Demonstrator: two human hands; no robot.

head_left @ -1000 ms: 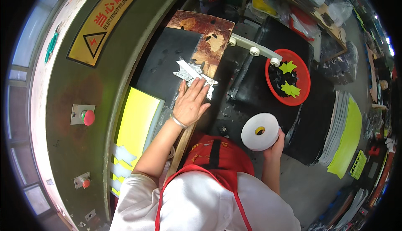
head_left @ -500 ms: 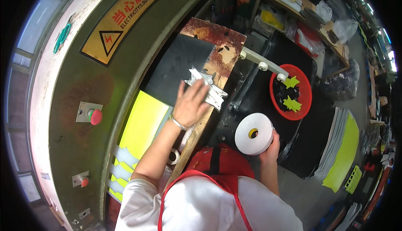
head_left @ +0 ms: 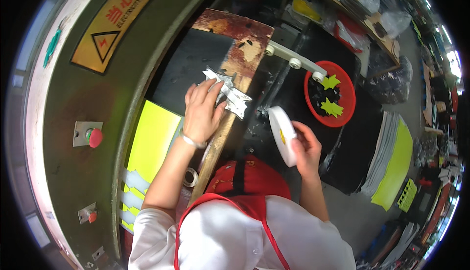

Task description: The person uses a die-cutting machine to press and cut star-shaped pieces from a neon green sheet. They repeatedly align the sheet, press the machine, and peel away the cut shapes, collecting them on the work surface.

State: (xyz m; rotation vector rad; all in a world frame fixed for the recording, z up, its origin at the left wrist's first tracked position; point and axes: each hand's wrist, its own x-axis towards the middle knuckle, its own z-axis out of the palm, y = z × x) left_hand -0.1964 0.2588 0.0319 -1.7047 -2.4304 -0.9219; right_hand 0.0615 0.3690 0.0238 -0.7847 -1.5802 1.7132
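My left hand [head_left: 200,116] lies with its fingers stretched over a silvery, star-shaped metal cutting die [head_left: 235,104] that carries strips of white tape. The die sits near the right edge of a worn wooden board, partly covered by my fingertips. Out to the right, my right hand [head_left: 306,147] grips a wide roll of white tape [head_left: 280,133] by its near side. The roll stands tilted, nearly edge-on, with a yellow spot in its core.
A black pad [head_left: 196,64] and a yellow sheet [head_left: 152,138] with cut-outs lie beside the green machine [head_left: 68,172]. Its pink button [head_left: 95,137] is at the left. A red basin [head_left: 348,111] holds yellow star pieces. Sheets [head_left: 387,157] are stacked at the right.
The tape roll has turned from facing me to nearly edge-on, and my right hand has come up along its side. My left hand remains on the die while the whole view shifts slightly.
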